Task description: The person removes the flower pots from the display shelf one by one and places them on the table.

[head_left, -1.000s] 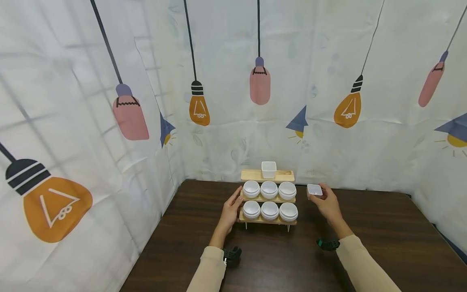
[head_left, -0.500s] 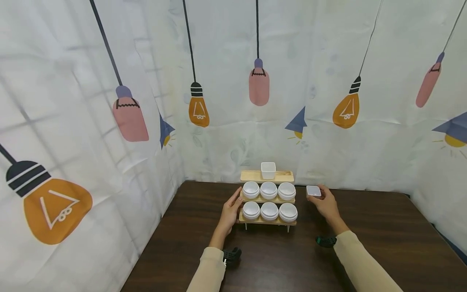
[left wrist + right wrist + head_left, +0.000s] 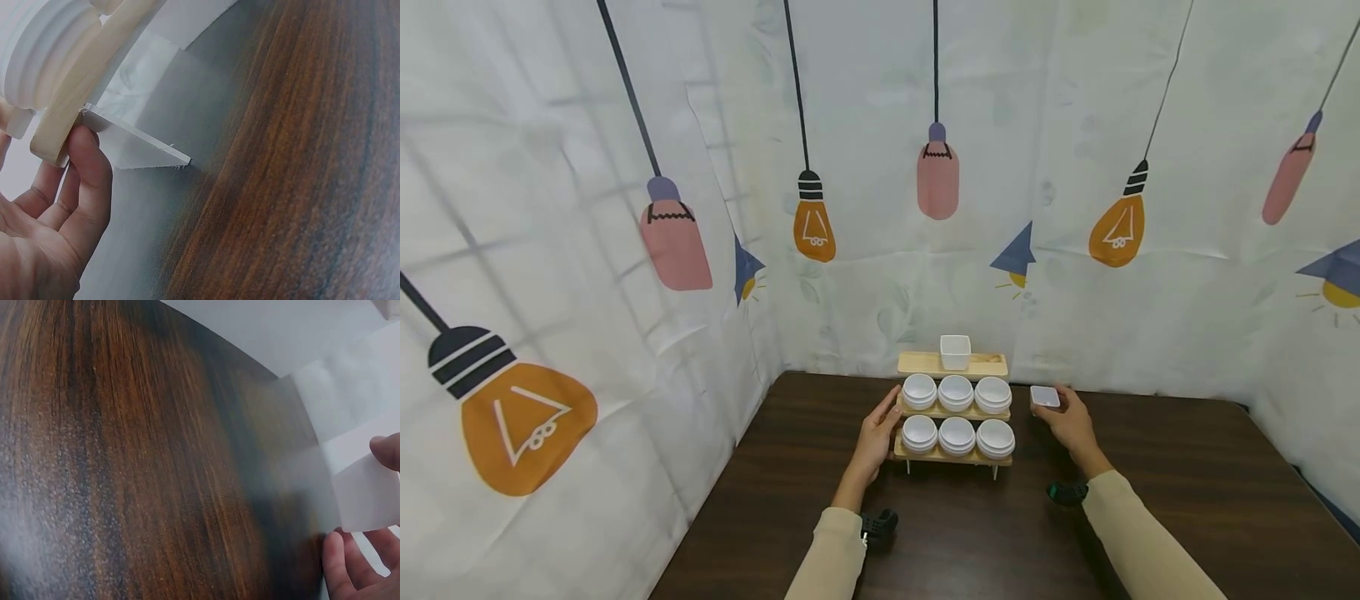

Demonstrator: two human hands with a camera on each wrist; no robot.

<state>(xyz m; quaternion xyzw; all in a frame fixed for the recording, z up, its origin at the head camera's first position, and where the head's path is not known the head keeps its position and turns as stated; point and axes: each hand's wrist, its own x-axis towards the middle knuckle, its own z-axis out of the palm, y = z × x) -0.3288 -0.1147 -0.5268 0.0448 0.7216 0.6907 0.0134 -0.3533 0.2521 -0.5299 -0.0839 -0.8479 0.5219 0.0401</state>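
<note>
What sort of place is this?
Probably a makeshift indoor recording corner: wrinkled lamp-print cloth screens the back and sides of a dark wood-grain table, and black devices show at both wrists.

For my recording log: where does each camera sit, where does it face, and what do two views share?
Head: on the head, facing forward and down at the tiered stand; left hand, right hand and sleeves show.
Left wrist: on that wrist, facing the stand's edge; left fingers show.
Right wrist: on that wrist, facing the dark table; right fingers show, gripping a white dish.
Shared by head and right wrist: that dish.
</note>
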